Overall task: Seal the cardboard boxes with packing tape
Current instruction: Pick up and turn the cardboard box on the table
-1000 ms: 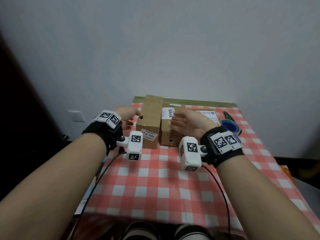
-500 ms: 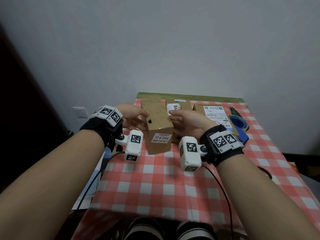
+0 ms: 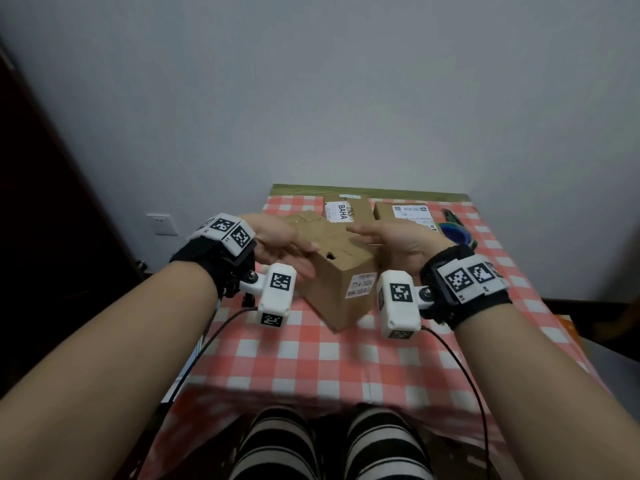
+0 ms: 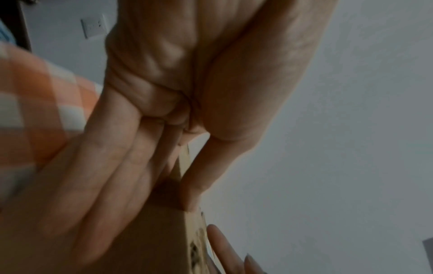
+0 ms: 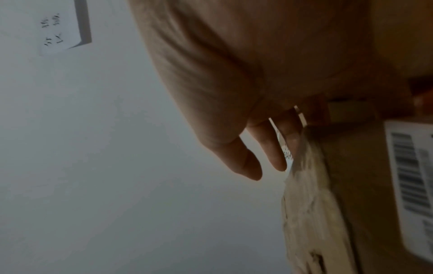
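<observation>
A brown cardboard box with a white sticker on its near face sits tilted between my two hands above the checked table. My left hand lies with straight fingers along the box's left side and the thumb at its top edge. My right hand presses flat against the right side, fingers straight. In the left wrist view the left hand lies on the box. In the right wrist view the right hand touches the box, whose top carries wrinkled old tape.
A box with a BAHA label and a box with a shipping label stand at the table's far edge. A blue and green tape dispenser lies at the far right. The wall is close behind. Cables hang from both wrists.
Both hands have drawn the left box away from the other boxes and toward me, turning it so a corner points at me. The view has tipped downward.
</observation>
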